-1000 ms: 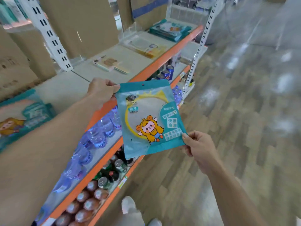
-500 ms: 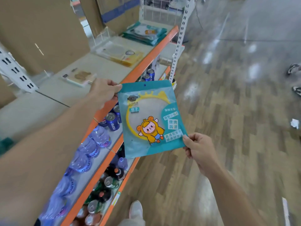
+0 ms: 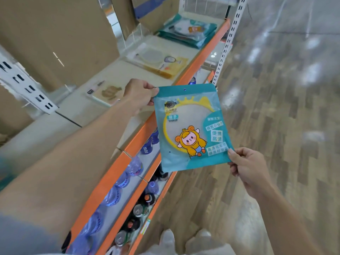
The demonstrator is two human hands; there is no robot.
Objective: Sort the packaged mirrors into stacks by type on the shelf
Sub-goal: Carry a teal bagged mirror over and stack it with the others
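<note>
Cardboard boxes point(image 3: 55, 34) are stacked along the back edge of the orange-rimmed shelf point(image 3: 104, 190); bottles point(image 3: 134, 167) and cans point(image 3: 138, 210) are kept on its lower levels. Beyond its front edge a wood-patterned floor point(image 3: 276, 126) is seen, with patches of light mirrored in it.

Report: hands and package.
Left hand pinches teal mirror pack top corner, right hand bottom corner. Teal stack at far end of shelf; yellow pack lies before it.

At centre frame the teal mirror packet point(image 3: 191, 129) is showing "MIRROR" under 镜子 — with 便携 高清 toward its right edge; a blue can point(image 3: 146, 149) left of it is bearing "PEPSI".
</note>
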